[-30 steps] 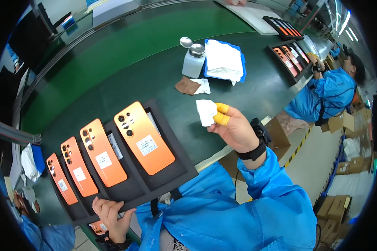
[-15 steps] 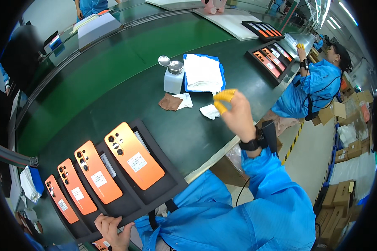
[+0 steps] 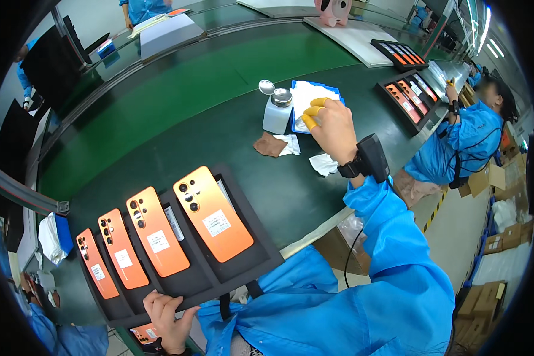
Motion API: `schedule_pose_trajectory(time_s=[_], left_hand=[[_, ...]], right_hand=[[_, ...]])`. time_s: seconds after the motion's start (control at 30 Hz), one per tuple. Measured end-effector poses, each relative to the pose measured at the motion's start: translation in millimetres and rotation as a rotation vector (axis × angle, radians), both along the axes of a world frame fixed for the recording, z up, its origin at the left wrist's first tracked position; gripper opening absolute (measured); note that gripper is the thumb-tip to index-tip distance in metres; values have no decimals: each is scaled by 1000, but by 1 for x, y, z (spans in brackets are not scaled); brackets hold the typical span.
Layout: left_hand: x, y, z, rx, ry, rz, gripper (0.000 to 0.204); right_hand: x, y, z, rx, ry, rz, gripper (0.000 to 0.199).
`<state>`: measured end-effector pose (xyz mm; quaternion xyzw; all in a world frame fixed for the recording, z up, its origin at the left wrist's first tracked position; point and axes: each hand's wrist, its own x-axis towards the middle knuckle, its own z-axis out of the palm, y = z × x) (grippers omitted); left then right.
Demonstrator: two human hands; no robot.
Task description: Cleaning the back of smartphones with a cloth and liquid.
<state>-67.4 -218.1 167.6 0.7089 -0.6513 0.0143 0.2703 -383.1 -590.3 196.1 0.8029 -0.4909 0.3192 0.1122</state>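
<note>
A black foam tray [image 3: 210, 287] at the near left holds several orange phones [image 3: 215, 213], backs up, each with a white label. My left hand [image 3: 167, 320] is closed on the tray's near edge. Over a blue bin [image 3: 329, 88] of stacked white cloths [image 3: 305, 94] is my right hand [image 3: 332, 127], yellow finger cots on its fingertips. Its fingers are curved and apart, the tips at the cloths, and no lifted cloth shows between them. A white pump bottle [image 3: 277, 115] with its lid raised stands beside the bin.
A brown cloth [image 3: 269, 144] and a crumpled white cloth [image 3: 324, 165] lie on the green table. More phone trays [image 3: 410, 102] sit at the far right, where a co-worker [image 3: 471, 121] sits. Below my left hand another orange phone [image 3: 143, 334] shows. Cardboard boxes [image 3: 338, 249] stand beside the table.
My right hand has moved forward from beside the bin to over the stacked white cloths. My left hand stays on the tray edge. The whole view has shifted slightly.
</note>
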Motion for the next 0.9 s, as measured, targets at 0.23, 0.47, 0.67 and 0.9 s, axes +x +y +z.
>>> schedule_pose_trajectory(time_s=[0.23,0.47,0.67,0.9], left_hand=[[5,3,8,52,9,-10,51],[-23,-37,36,-28,1311,-113,50],[-39,-74,32,223,2079,-284,61],[-39,-65,42,73,1701,97,49]], right_hand=[[9,5,20,215,-722,52,21],[82,118,45,1067,-1140,581,20],[128,175,39,1689,-1296,629,27],[129,189,20,1563,-1107,695,72]])
